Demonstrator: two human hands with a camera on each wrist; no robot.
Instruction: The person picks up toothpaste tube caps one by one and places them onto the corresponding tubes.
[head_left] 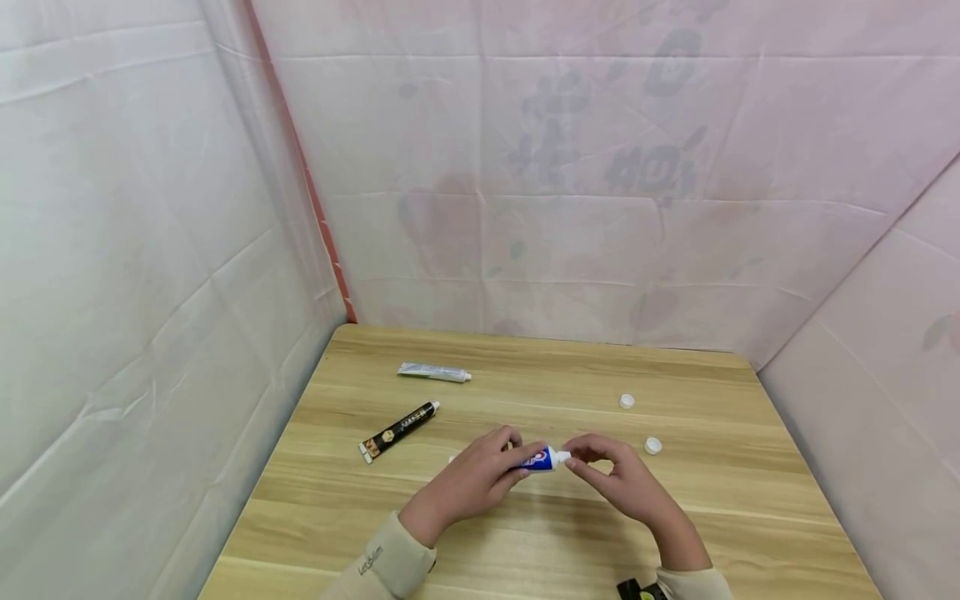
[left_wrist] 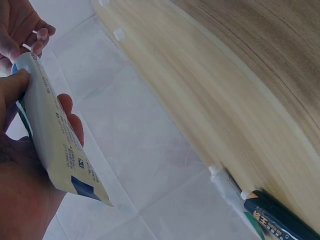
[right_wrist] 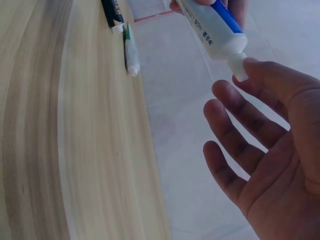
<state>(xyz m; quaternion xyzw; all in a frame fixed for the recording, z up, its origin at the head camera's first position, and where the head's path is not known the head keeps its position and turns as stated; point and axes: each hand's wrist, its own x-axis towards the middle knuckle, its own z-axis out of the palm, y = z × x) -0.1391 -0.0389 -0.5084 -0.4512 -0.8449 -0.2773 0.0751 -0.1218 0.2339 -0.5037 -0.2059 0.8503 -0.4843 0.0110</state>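
- The left hand (head_left: pixel 476 477) grips a blue and white tube (head_left: pixel 536 459) round its body, thumb on one side and fingers on the other; the tube is raised above the wooden table (head_left: pixel 720 475), near the middle of its front half, with its narrow end turned towards the right hand (head_left: pixel 621 479).
- The right hand pinches the white tip (right_wrist: pixel 237 71) of that tube between thumb and index finger; its other three fingers are spread apart and touch nothing; whether the tip is a cap or a bare nozzle, I cannot tell.
- A black tube (head_left: pixel 399 431) with gold markings lies on the table to the left of the left hand, slanted, its white nozzle pointing away and to the right; a pale tube (head_left: pixel 433 372) with some green lies farther back, its white nozzle to the right; the two are apart in the head view.
- Two small white caps (head_left: pixel 653 446) lie on the table's right side, well apart from both lying tubes; one is near the right hand, the other farther back.
- Pale sheets (head_left: pixel 562 250) hang behind the table and at its sides; beige sleeves (head_left: pixel 393 554) cover both forearms.
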